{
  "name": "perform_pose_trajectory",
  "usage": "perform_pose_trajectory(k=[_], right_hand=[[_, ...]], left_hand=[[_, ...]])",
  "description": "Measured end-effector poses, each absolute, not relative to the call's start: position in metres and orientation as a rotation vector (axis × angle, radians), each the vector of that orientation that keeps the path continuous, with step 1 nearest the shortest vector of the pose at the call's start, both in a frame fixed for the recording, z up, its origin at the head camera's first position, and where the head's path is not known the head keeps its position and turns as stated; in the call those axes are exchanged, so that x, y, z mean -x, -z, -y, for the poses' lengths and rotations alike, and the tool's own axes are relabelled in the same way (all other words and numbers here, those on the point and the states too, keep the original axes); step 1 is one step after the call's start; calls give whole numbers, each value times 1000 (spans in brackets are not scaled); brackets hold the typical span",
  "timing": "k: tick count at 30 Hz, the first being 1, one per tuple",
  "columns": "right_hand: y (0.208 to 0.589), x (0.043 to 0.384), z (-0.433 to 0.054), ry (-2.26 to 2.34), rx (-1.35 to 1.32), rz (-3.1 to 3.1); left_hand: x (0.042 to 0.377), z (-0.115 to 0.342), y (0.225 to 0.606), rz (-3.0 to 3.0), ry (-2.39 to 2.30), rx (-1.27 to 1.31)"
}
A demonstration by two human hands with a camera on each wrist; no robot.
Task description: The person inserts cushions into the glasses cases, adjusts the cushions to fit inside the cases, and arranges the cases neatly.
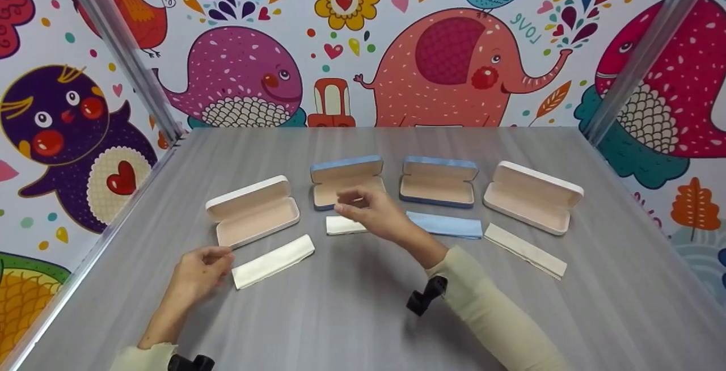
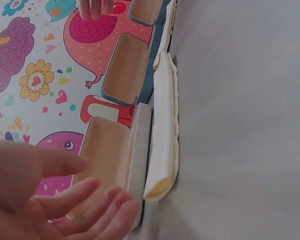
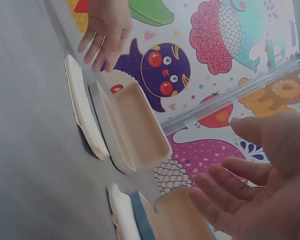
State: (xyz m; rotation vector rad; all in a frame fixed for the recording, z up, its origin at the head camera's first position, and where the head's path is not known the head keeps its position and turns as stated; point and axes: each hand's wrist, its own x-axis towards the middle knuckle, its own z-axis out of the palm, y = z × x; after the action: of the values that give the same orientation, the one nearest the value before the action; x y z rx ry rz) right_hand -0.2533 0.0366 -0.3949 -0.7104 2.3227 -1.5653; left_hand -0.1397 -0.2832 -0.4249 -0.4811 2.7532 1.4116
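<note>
My left hand [image 1: 197,273] hovers by the front left corner of a white glasses case [image 1: 258,229], its fingers relaxed and holding nothing. The case's lid stands up, showing a beige lining. Just right of that hand lies a folded cream cloth [image 1: 273,261]. My right hand [image 1: 371,210], also holding nothing, is over the front of a blue glasses case [image 1: 326,194] with its lid up. It partly hides that case and another folded cream cloth [image 1: 342,225]. In the right wrist view, the right hand's fingers [image 3: 230,195] are loosely spread.
Farther right stand another blue glasses case [image 1: 437,192] and another white one [image 1: 527,206], both with lids up. A folded blue cloth [image 1: 445,225] and a beige cloth [image 1: 526,251] lie before them. Printed walls [image 1: 340,47] and metal posts [image 1: 122,47] border the grey table [image 1: 340,314].
</note>
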Motion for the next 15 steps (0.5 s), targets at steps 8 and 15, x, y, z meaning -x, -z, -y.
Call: perform_pose_trajectory(k=[8,15], right_hand=[[418,255,-8,1644,497,-2106],[437,259,9,1695,391,-2055]], left_hand=[[142,286,430,-2688,-1309,471],[150,284,434,-2612,-1314,554]])
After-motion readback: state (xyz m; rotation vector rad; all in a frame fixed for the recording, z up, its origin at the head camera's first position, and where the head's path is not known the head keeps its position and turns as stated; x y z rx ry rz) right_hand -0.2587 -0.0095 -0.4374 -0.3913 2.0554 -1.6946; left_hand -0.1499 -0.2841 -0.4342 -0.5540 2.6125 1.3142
